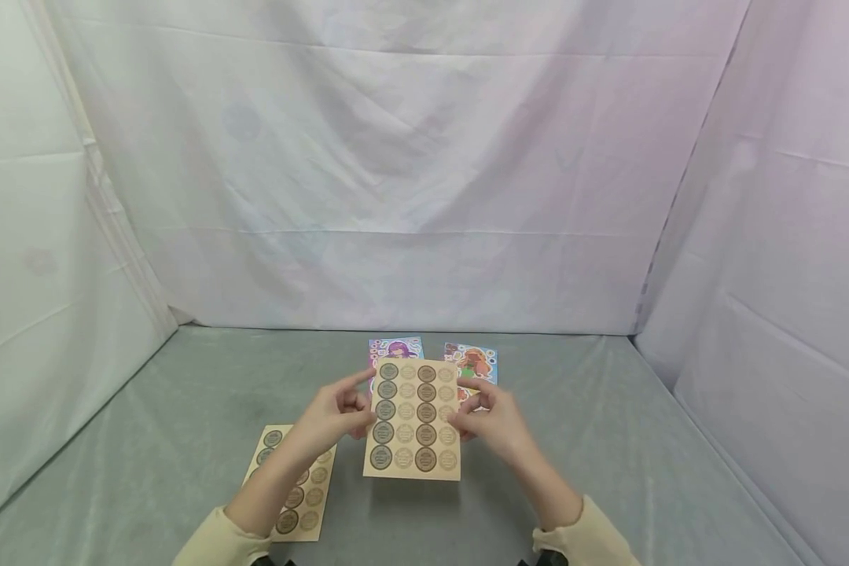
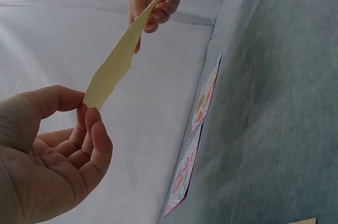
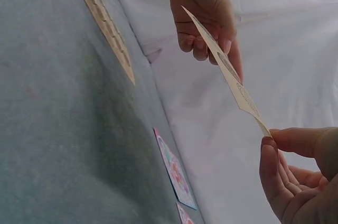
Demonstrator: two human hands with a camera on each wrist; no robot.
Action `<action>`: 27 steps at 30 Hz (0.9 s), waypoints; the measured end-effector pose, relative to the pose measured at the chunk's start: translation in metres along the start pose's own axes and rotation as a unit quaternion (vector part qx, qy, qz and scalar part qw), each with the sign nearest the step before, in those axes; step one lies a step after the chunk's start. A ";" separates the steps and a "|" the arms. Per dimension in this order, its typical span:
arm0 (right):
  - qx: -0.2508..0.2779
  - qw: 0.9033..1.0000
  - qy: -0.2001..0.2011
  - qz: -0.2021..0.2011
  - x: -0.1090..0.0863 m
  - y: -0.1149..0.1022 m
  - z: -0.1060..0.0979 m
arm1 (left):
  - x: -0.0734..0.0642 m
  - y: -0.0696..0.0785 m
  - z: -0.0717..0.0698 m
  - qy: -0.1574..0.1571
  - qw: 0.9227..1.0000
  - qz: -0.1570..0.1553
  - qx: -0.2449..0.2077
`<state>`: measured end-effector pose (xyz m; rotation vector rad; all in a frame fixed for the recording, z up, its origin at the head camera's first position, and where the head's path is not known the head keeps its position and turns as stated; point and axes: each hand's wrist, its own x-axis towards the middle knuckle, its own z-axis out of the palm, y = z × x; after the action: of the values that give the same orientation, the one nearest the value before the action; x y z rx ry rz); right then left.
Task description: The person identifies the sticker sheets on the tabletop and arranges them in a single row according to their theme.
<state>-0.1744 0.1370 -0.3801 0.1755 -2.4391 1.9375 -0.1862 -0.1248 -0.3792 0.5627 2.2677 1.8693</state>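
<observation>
Paper sheet (image 1: 406,417), pale tan and printed with rows of round labels, hangs between our two hands above the middle of the counter (image 1: 580,448), raised off its surface. Our left hand (image 1: 337,411) pinches its left edge between thumb and fingertips, and our right hand (image 1: 491,420) pinches the right edge the same way, the other fingers of both hands loosely curled. We judge it very light and thin, more bendy than stiff: both wrist views show it bowing, with a kink near the right-hand pinch. It should need hardly any force, and squeezing or pushing the edges together would likely crease it. The side margins look the best place to hold, as they leave the printed circles uncovered; the face may be a little slick, so we would keep the tips flat. A matching second sheet (image 1: 314,499) lies on the counter toward the near edge, left of centre, partly hidden by our left forearm. Two colourful cards (image 1: 483,360) lie near the middle of the far edge, partly covered from view.
</observation>
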 end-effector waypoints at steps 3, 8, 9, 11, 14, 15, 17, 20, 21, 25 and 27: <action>0.001 1.000 -0.003 0.004 -0.001 0.003 0.003 | -0.003 -0.002 -0.002 -0.001 1.000 -0.005 0.008; -0.002 1.000 -0.002 0.008 -0.003 0.007 0.008 | -0.007 -0.005 -0.004 0.000 1.000 -0.017 0.022; -0.005 1.000 -0.004 0.006 -0.003 0.008 0.009 | -0.008 -0.006 -0.004 -0.001 1.000 -0.018 0.024; -0.010 1.000 -0.008 0.004 -0.004 0.010 0.011 | -0.010 -0.007 -0.005 -0.004 1.000 -0.017 0.025; -0.018 1.000 -0.016 0.002 -0.005 0.013 0.013 | -0.013 -0.010 -0.007 -0.010 0.999 -0.015 0.028; -0.019 1.000 -0.018 0.001 -0.005 0.014 0.014 | -0.014 -0.011 -0.007 -0.011 0.999 -0.016 0.030; -0.016 1.000 -0.022 0.001 -0.005 0.016 0.015 | -0.014 -0.014 -0.008 -0.013 0.999 -0.019 0.033; -0.011 1.000 -0.026 -0.003 -0.007 0.016 0.018 | -0.016 -0.017 -0.009 -0.013 0.999 -0.024 0.041; -0.009 1.000 -0.028 -0.003 -0.007 0.017 0.018 | -0.017 -0.018 -0.009 -0.013 0.999 -0.027 0.042; -0.013 0.999 -0.034 0.000 -0.009 0.019 0.021 | -0.019 -0.020 -0.010 -0.012 0.998 -0.037 0.045; -0.019 0.999 -0.037 0.001 -0.010 0.021 0.021 | -0.020 -0.021 -0.010 -0.011 0.998 -0.043 0.046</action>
<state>-0.1658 0.1215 -0.4060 0.2496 -2.5204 1.9189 -0.1750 -0.1444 -0.3999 0.4867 2.3338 1.7193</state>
